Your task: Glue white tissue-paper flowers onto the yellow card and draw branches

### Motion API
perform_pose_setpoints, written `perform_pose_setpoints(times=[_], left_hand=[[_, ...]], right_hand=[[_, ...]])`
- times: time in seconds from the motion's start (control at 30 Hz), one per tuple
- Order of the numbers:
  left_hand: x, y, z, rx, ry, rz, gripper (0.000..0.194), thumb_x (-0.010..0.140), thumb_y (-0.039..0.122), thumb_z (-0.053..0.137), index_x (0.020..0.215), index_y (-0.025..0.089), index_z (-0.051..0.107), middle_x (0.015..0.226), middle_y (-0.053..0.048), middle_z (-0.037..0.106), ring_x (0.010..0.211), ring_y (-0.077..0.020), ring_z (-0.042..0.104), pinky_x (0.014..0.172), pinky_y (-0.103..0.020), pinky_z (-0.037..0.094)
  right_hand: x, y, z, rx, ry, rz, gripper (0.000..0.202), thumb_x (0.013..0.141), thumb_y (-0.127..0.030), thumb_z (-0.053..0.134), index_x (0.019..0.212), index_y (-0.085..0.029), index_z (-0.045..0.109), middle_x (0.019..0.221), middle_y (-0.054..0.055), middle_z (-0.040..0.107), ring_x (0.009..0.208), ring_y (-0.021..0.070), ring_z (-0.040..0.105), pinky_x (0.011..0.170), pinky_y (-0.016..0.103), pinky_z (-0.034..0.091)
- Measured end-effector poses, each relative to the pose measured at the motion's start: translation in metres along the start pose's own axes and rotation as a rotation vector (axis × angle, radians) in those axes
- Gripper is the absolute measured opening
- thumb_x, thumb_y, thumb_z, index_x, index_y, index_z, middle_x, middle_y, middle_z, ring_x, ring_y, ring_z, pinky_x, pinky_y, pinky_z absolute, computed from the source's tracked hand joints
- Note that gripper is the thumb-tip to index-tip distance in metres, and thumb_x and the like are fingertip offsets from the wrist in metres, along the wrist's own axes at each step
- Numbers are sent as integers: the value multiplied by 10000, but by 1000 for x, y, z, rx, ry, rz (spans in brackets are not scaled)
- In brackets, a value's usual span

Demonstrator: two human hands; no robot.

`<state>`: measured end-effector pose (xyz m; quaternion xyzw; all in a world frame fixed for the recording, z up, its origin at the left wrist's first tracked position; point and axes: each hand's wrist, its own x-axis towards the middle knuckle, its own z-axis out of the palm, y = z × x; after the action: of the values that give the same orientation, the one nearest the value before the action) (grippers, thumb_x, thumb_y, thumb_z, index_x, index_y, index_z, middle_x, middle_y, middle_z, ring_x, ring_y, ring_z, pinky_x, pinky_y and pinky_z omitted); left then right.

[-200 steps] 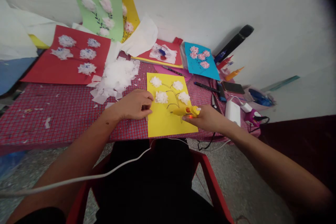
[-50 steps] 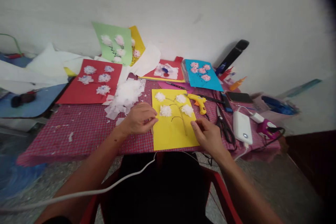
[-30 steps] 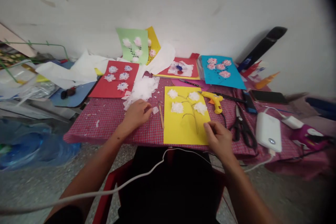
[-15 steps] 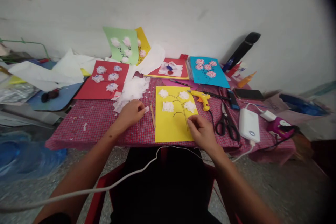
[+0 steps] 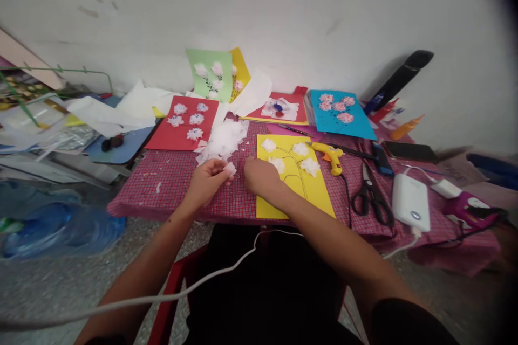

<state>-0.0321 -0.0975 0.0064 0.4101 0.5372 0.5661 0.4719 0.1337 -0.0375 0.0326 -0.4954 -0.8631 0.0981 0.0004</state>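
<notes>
We cannot see the fingertips of the right hand (image 5: pixel 261 178), so we cannot tell what its grip holds; its forearm partly covers the yellow sheet (image 5: pixel 291 197) on the table (image 5: pixel 140 191). The left hand (image 5: pixel 207 180), thumb towards fingers, pinches a white paper piece (image 5: pixel 230 168). Compared with the preceding frame, the curled right hand has crossed to the sheet's left edge.

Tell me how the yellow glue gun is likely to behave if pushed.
The yellow glue gun would probably slide rather than roll, since it lies on its side with the handle jutting out. The black cord trailing from its handle may tug it.
</notes>
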Motion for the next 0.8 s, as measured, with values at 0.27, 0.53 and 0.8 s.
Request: perform_pose_setpoints(times=[0.27, 0.53, 0.8], left_hand=[[-2, -6, 5, -78, 57, -69, 387, 631, 401, 922, 854, 138, 747, 733, -32, 730, 649, -121, 651, 631, -244, 517], [-11, -2, 33, -146, 35, -178, 409, 566, 398, 944, 813, 139, 745, 739, -29, 724, 652, -150, 677, 603, -264, 538], [-20, -1, 58, -38, -108, -137, 266, 721, 354, 841, 871, 147, 766, 774, -35, 744, 661, -126, 660, 645, -261, 547]], right_hand=[[-26, 27, 5, 569, 334, -181, 242, 866, -104, 539, 996, -204, 717, 936, 60, 749, 926, 212, 701, 880, 348, 535], [-93, 31, 30, 1089, 589, -249, 164, 952, -201, 623, 1105, -234, 671, 784, -16, 607, 663, 139, 598, 652, 294, 527], [-103, 31, 38, 963, 844, -353, 287, 1026, -160, 533, 1260, -243, 677, 815, 19, 687, 742, 172, 675, 720, 357, 577]])
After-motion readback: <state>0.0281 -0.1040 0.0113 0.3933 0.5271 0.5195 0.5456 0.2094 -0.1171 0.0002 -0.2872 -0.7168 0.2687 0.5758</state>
